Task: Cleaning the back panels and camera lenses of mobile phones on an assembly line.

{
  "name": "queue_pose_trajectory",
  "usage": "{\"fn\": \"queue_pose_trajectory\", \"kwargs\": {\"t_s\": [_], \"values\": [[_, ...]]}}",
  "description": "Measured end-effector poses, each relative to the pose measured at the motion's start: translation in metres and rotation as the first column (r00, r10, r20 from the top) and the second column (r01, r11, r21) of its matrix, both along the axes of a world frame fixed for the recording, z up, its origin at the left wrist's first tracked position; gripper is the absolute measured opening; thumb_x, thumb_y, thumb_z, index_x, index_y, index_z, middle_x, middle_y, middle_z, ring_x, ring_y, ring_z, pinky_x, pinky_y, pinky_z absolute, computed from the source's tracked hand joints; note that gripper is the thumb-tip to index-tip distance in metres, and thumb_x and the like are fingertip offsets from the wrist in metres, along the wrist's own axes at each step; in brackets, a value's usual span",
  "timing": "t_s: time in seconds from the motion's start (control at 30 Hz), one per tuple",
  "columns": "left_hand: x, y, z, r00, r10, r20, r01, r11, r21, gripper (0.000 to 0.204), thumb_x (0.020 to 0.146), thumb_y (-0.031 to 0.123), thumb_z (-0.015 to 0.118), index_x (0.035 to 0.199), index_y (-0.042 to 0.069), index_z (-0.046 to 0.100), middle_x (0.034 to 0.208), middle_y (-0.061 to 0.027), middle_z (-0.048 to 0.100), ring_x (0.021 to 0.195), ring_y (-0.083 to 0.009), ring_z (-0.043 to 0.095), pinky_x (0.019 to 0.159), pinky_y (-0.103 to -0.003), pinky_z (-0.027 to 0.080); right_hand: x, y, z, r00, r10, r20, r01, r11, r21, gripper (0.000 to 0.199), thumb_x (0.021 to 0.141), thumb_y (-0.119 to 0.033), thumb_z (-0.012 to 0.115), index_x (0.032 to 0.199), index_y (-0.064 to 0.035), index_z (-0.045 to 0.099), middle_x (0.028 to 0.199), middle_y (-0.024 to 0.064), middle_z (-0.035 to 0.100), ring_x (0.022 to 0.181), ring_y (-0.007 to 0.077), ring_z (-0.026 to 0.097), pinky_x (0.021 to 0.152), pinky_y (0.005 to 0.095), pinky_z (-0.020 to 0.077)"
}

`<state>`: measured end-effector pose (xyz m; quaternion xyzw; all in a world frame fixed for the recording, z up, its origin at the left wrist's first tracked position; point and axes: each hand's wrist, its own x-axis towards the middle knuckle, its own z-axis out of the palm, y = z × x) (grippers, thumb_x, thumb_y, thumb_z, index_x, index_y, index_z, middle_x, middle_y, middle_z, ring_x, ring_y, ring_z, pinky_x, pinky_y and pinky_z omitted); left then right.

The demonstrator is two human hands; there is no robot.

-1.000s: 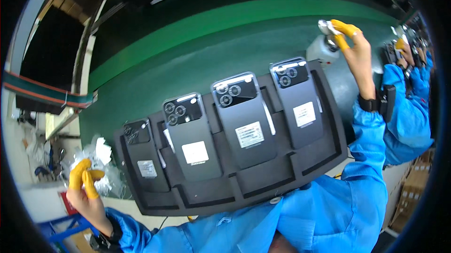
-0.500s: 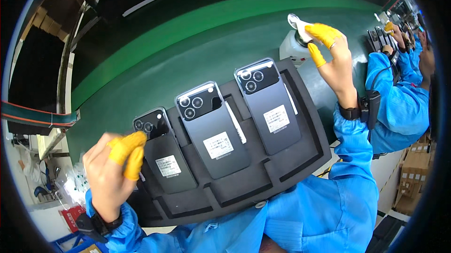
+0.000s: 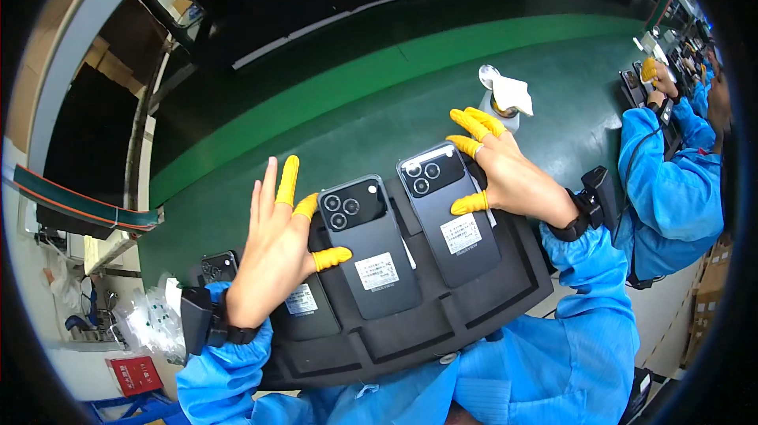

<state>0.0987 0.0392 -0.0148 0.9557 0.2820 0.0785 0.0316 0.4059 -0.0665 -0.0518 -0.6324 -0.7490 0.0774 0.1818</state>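
Note:
Yellow finger cots cover several fingers on both of my hands. My left hand (image 3: 272,263) is spread over the left phone (image 3: 302,303), hiding its upper part; its thumb reaches the left side of the middle phone (image 3: 375,271). On the right phone (image 3: 454,224), the thumb of my right hand (image 3: 517,176) lies against the back near the right edge, with the other fingers stretched past the top corner. The phones lie backs up, white labels showing, in a black foam tray (image 3: 513,287). A further phone (image 3: 219,267) shows partly beside my left wrist.
Beyond my right hand, a white cloth (image 3: 513,96) lies on a bottle (image 3: 505,120) with a round flip lid. Co-workers in blue sleeves (image 3: 671,188) sit at the right. Clear plastic bags (image 3: 150,318) hang at the left, near a red box (image 3: 134,375).
My right hand has let go of the white cloth at the bottle and come down to the right phone. My left hand has moved right, its fingers spreading toward the middle phone.

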Motion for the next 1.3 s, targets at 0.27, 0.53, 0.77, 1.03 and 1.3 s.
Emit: {"fn": "queue_pose_trajectory", "kwargs": {"t_s": [0.27, 0.53, 0.77, 1.03, 1.3], "values": [[-0.019, -0.054, 0.019, 0.931, -0.003, 0.366, 0.094, 0.968, -0.231, 0.088, 0.062, 0.008, 0.086, 0.136, 0.001, 0.039, 0.136, -0.0239, 0.048, 0.126, -0.0385, 0.048, 0.103, -0.042, 0.041, -0.010, -0.035, 0.024, 0.831, 0.106, -0.545, -0.041, 0.991, 0.131, 0.088, 0.063, -0.019, 0.087, 0.137, -0.0080, 0.041, 0.147, 0.0174, 0.036, 0.134, 0.0343, 0.038, 0.111, 0.0451, 0.0273], [-0.038, -0.078, -0.002, 0.841, -0.178, 0.511, 0.335, 0.913, -0.234, 0.074, 0.070, 0.000, 0.078, 0.134, -0.002, 0.040, 0.107, -0.0145, 0.068, 0.082, -0.0287, 0.069, 0.074, -0.034, 0.056, -0.014, -0.088, 0.001, 0.689, 0.231, -0.687, -0.039, 0.958, 0.284, 0.073, 0.067, -0.005, 0.085, 0.128, -0.0050, 0.044, 0.123, 0.0177, 0.061, 0.118, 0.0288, 0.056, 0.106, 0.0420, 0.0360], [-0.037, -0.087, -0.007, 0.819, -0.068, 0.569, 0.274, 0.918, -0.286, 0.084, 0.073, -0.001, 0.077, 0.141, -0.005, 0.029, 0.094, -0.0137, 0.067, 0.081, -0.0267, 0.067, 0.072, -0.035, 0.055, -0.012, -0.095, -0.003, 0.799, 0.287, -0.528, -0.122, 0.938, 0.326, 0.090, 0.067, -0.003, 0.083, 0.142, -0.0048, 0.034, 0.113, 0.0152, 0.067, 0.108, 0.0284, 0.064, 0.104, 0.0369, 0.0373], [-0.005, -0.047, 0.001, 0.870, 0.334, 0.364, -0.122, 0.859, -0.497, 0.058, 0.083, 0.011, 0.074, 0.124, -0.013, 0.042, 0.084, -0.0170, 0.063, 0.071, -0.0216, 0.069, 0.064, -0.030, 0.054, -0.041, -0.034, 0.023, 0.918, -0.177, -0.354, 0.261, 0.944, 0.204, 0.068, 0.078, -0.016, 0.074, 0.135, 0.0036, 0.043, 0.061, 0.0135, 0.048, 0.049, 0.0271, 0.045, 0.051, 0.0345, 0.0408], [0.015, -0.032, 0.011, 0.868, 0.290, 0.404, 0.023, 0.788, -0.615, 0.054, 0.097, 0.016, 0.053, 0.145, 0.002, 0.033, 0.082, -0.0102, 0.063, 0.073, -0.0181, 0.062, 0.072, -0.031, 0.051, -0.046, -0.009, 0.029, 0.865, -0.143, -0.481, 0.126, 0.990, -0.067, 0.062, 0.094, -0.015, 0.060, 0.149, -0.0151, 0.031, 0.063, -0.0033, 0.038, 0.057, 0.0061, 0.034, 0.054, 0.0233, 0.0344]]}}
